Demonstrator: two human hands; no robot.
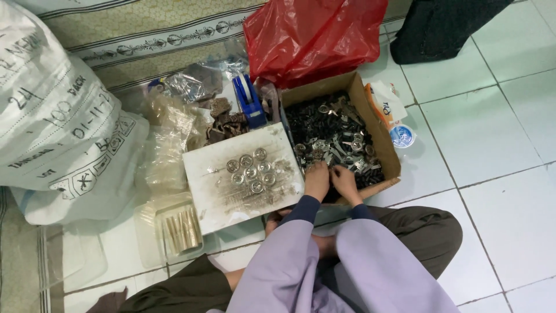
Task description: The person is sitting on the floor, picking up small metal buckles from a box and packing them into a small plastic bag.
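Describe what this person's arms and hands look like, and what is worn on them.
Both arms wear loose, pale lilac outer sleeves with snug dark navy cuffs showing at the wrists. The left hand and right hand are bare: no gloves. No rings, watch or bracelet can be made out at this size.

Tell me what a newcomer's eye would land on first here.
The bright red plastic bag at the top stands out most, just behind an open cardboard box full of small dark and silvery metal parts. Both hands, left hand and right hand, reach into the box's near edge. Left of it, a dirty white board carries round metal discs.
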